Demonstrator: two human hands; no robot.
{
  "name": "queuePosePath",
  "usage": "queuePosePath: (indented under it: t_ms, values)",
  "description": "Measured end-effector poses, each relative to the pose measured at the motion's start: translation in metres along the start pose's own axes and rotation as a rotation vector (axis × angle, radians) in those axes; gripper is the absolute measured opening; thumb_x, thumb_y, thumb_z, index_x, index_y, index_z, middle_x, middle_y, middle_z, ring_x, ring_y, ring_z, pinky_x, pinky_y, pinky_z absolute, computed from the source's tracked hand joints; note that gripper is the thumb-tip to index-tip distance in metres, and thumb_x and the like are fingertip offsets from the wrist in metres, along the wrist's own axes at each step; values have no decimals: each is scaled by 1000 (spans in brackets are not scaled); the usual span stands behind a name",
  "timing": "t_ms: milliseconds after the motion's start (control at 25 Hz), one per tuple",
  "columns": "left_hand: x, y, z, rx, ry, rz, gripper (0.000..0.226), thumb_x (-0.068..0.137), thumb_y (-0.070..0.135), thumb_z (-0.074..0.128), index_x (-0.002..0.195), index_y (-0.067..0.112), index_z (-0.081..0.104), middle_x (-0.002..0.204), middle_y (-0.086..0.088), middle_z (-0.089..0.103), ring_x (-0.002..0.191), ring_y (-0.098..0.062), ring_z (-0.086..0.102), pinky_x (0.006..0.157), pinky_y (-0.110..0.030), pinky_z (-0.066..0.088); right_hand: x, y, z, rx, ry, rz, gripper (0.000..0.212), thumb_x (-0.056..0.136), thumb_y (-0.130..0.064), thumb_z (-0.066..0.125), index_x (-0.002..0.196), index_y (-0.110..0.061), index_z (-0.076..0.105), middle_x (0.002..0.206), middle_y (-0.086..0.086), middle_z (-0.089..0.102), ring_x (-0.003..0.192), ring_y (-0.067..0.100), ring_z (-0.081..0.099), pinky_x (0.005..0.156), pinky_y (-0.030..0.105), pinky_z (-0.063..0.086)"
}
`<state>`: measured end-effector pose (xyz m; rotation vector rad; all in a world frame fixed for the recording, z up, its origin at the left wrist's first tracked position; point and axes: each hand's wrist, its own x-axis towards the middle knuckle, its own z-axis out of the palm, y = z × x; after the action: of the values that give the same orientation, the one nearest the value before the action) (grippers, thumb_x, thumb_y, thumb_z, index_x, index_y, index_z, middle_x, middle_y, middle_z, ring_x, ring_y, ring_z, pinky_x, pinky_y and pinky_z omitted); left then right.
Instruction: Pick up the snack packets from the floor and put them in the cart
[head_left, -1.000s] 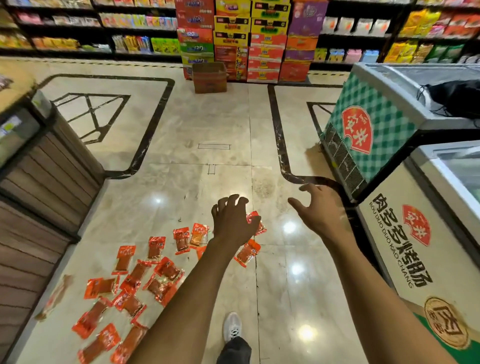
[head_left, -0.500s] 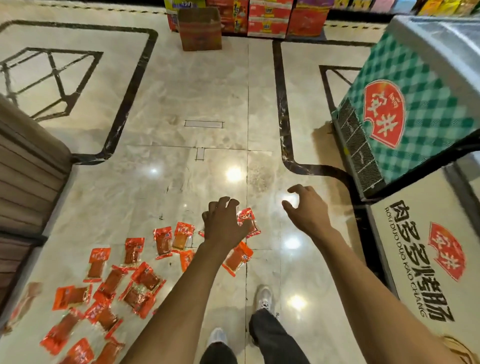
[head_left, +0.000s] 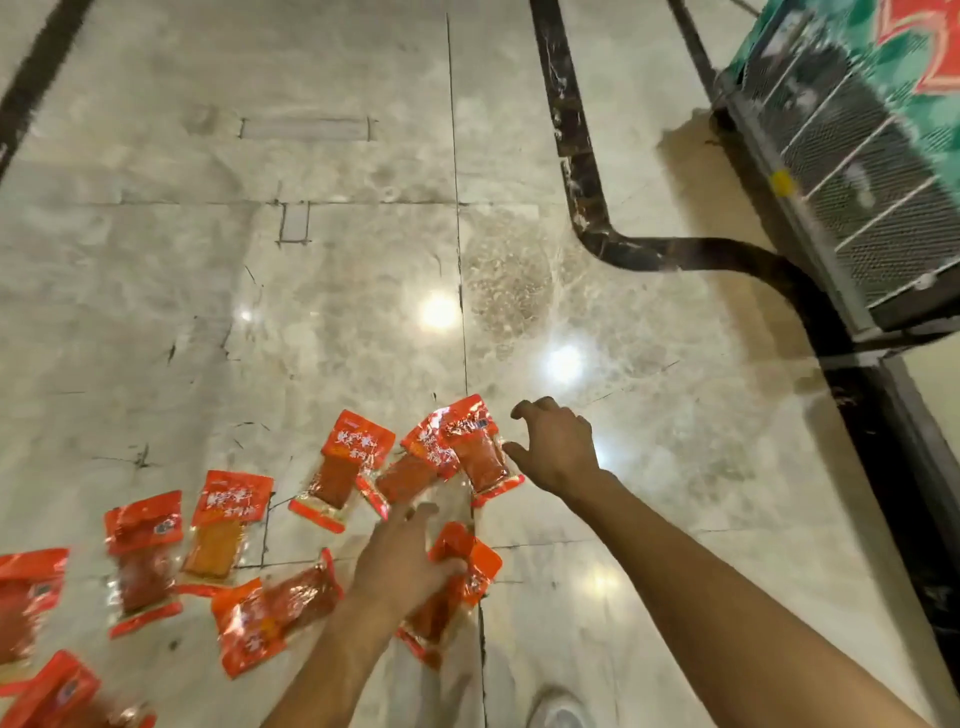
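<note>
Several red-orange snack packets lie scattered on the marble floor, from the lower left up to the middle. My left hand is down over one packet, thumb across it, fingers spread forward; no closed grip shows. My right hand hovers open with curled fingers just right of the farthest packet, which overlaps another packet. More packets lie nearby: one beside my left forearm and one farther ahead. No cart is in view.
A chest freezer with green checkered side and a metal vent grille stands at the upper right, with another unit's dark base below it. A black inlay line curves across the floor. My shoe shows at the bottom.
The view has tilted down and closer to the floor. Both hands have lowered toward the packets; the left now touches one and the right has reached the far packet's edge.
</note>
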<state>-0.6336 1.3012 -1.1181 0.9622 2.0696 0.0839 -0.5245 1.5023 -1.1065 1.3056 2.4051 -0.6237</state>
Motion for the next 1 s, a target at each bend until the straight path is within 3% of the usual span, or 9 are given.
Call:
queuePosePath:
  t_ms: [120,240,320,440,560,680,880,1000]
  values:
    - [63,-40,100,127,-120,-70,99,67,75,66,150,37,29,136,-4,41,128,-30,43,106,-40,43,69,26,98,41,-87,4,60,87,-51,64,139,-25,51,135,8,55,118,32,58,95,46,51]
    - [93,-59,156,197,37,-81,103,66,74,66,152,39,21,130,-1,35,127,-26,36,106,-37,40,115,31,158,18,-55,11,74,79,-57,72,136,-18,46,130,11,53,116,36,55,92,47,52]
    - [108,-69,182,122,128,-94,105,68,69,70,152,39,14,130,3,32,128,-21,36,104,-31,41,137,26,186,59,56,56,84,70,-61,78,131,-13,45,127,14,49,111,38,54,88,47,52]
    - [110,-72,200,-73,128,-123,107,76,58,74,155,36,5,143,9,36,131,-16,49,97,-28,46,153,15,202,328,89,166,87,64,-48,89,125,-9,42,124,16,51,105,40,61,86,45,53]
    - [104,-76,194,-169,118,-179,89,81,59,69,148,37,15,133,8,61,117,-21,65,88,-32,49,145,12,203,455,43,219,66,67,-38,89,116,-10,55,114,11,68,102,35,68,83,41,55]
    - [93,-79,167,-235,162,-236,77,78,58,75,133,29,29,115,3,70,107,-25,69,82,-34,51,120,19,201,572,9,214,31,76,-29,84,103,-18,71,106,5,76,98,28,72,85,37,57]
    - [51,-64,91,-716,202,-243,67,72,33,90,120,22,45,100,8,69,101,-25,68,82,-34,53,46,38,140,829,66,283,44,82,-21,81,122,-18,64,121,5,72,111,28,68,98,44,55]
    - [-18,-18,17,-947,257,-201,58,69,24,90,120,22,62,103,-1,78,97,-26,75,86,-47,59,-32,45,53,1013,143,290,40,80,-17,82,116,-23,65,109,-2,75,100,22,71,87,45,60]
